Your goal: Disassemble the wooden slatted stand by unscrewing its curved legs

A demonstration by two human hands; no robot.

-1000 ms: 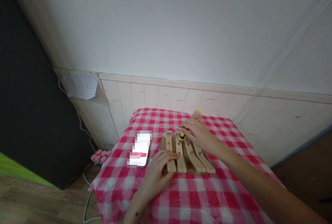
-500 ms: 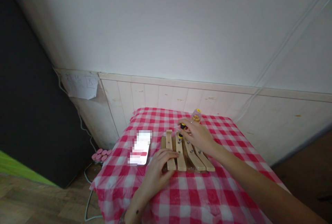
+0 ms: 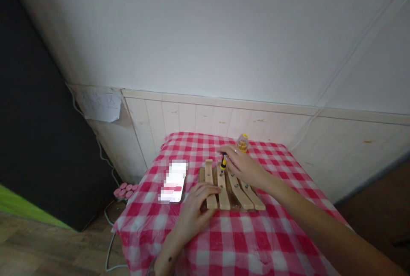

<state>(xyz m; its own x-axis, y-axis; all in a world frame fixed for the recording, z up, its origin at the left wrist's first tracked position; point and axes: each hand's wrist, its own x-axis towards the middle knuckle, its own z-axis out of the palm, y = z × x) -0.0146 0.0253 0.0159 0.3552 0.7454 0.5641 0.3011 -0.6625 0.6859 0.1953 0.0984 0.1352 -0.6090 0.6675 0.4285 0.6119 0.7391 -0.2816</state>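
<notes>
right hand (image 3: 246, 167) holds a yellow-black screwdriver (image 3: 223, 163) over pale wooden strips (image 3: 224, 199).

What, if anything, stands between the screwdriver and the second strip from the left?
Nothing visible: the screwdriver in the right hand points down at the strip; the left hand lies off its line.

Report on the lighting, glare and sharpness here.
Head view: the phone glares white, partly pixelated. Head view: light is dim and soft, the wall darker toward the left. Head view: the screwdriver is small and soft-edged; marks on the paper are too blurred to read.
</notes>
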